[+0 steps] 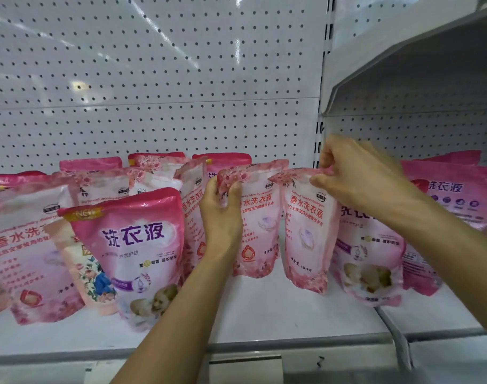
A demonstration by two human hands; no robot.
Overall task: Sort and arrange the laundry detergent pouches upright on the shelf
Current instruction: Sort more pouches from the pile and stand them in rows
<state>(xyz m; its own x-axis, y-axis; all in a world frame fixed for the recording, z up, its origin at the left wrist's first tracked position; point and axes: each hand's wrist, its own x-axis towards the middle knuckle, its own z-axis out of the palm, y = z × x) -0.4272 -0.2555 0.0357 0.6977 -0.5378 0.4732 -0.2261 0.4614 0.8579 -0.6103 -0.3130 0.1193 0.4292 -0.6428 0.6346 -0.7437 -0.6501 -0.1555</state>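
Pink pouches (pixel 306 228), rose print, red lettering; front pouch (pixel 131 245) purple lettering; white pegboard (pixel 153 79).

Pink detergent pouches crowd one white shelf (pixel 264 314); a second shelf (pixel 403 59) juts out above at the right; six rose-print pouches (pixel 306 231) with red lettering can be counted, from the far left across to the middle; at least four purple-lettered pouches (pixel 131 245) with a puppy picture show, one at the front left and three or more at the right; one peach floral pouch (pixel 84 267) stands among them; several deep pink tops in the back row overlap too much to sort or count surely; two hands are in view, the left hand (pixel 220 212) and the right hand (pixel 361 176), each holding one rose-print pouch.
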